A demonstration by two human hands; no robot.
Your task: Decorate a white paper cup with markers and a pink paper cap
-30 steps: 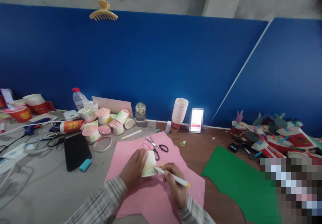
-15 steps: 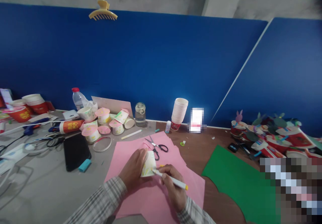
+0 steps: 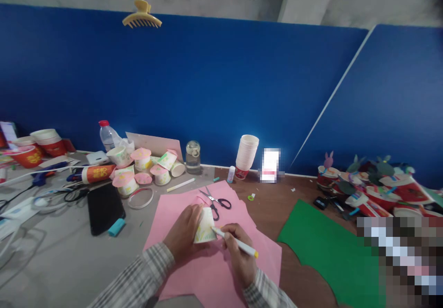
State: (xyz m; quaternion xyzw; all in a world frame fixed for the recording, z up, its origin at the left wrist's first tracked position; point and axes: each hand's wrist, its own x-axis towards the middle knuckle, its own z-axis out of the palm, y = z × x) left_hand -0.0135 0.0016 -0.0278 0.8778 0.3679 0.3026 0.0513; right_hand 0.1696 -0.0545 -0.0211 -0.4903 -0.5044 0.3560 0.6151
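Observation:
A white paper cup (image 3: pixel 206 228) with yellow and green markings is gripped in my left hand (image 3: pixel 185 230), its wide rim turned away from view. My right hand (image 3: pixel 239 255) is closed around a white marker (image 3: pixel 244 247) with a yellow end. The marker's tip meets the right side of the cup, or lies very close to it. Both hands are above sheets of pink paper (image 3: pixel 183 278). Just beyond the cup, a pair of scissors (image 3: pixel 215 200) with black handles lies on the pink paper, blades parted.
Decorated paper cups (image 3: pixel 161 175) cluster at the back left, near a glass jar (image 3: pixel 193 158). A black phone (image 3: pixel 105 208) and a blue eraser-like block (image 3: pixel 116 227) lie left. Behind stand stacked cups (image 3: pixel 247 153) and a glue stick (image 3: pixel 230 174). Green paper (image 3: pixel 328 257) lies right.
The marker's tip has moved slightly up and right along the cup, and my right hand has shifted a little with it. My left hand keeps hold of the cup.

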